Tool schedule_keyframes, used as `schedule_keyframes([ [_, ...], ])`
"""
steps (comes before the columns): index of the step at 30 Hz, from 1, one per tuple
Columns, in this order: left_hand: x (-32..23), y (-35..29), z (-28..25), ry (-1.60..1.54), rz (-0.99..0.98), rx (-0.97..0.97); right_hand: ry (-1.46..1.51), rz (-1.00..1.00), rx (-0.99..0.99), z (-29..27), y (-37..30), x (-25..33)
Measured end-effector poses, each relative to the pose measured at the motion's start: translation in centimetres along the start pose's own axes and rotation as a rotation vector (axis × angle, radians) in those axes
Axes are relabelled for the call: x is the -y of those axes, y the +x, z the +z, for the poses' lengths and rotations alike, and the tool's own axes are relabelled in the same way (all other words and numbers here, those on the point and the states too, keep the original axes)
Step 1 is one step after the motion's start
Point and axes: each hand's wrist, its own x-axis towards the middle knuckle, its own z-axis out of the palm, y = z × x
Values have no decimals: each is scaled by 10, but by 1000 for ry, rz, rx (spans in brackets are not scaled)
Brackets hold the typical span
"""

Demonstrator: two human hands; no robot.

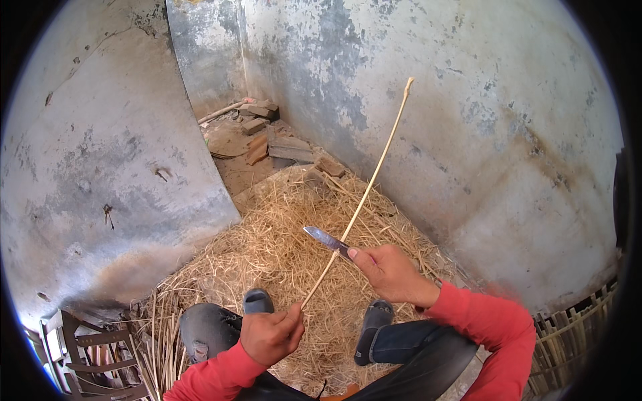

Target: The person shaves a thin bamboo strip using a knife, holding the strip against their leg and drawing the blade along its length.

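Observation:
A long, thin, pale stick (372, 182), likely bamboo or cane, slants from my left hand up toward the far right wall. My left hand (273, 334) is closed round its near end. In my closed right hand (393, 273) is a knife (324, 237) with a short metal blade pointing left. The blade crosses the stick near a knot, a little beyond my left hand. My right thumb lies along the knife's dark handle, close to the stick. The stick's far end has a small knob.
Pale shavings (281, 214) cover the floor round my slippers. Bricks and broken tiles (287, 148) lie in the far corner by the weathered wall (441, 134). A dark wooden chair (100, 354) and a bundle of thin strips (170, 334) are at left. Slatted basketwork (568, 341) stands at right.

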Motion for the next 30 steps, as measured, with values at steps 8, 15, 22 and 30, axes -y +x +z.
schedule_keyframes([
  [8,2,-2,-1,-29,-35,17,16,102,-62,1,-3,1],
  [15,-4,5,-3,-158,-60,-22,922,469,-14,-22,-9,9],
  [22,-10,11,1,-564,-147,63,876,364,-77,-18,-2,8],
  [30,-18,48,5,-650,-356,-27,627,201,-116,4,-15,18],
])
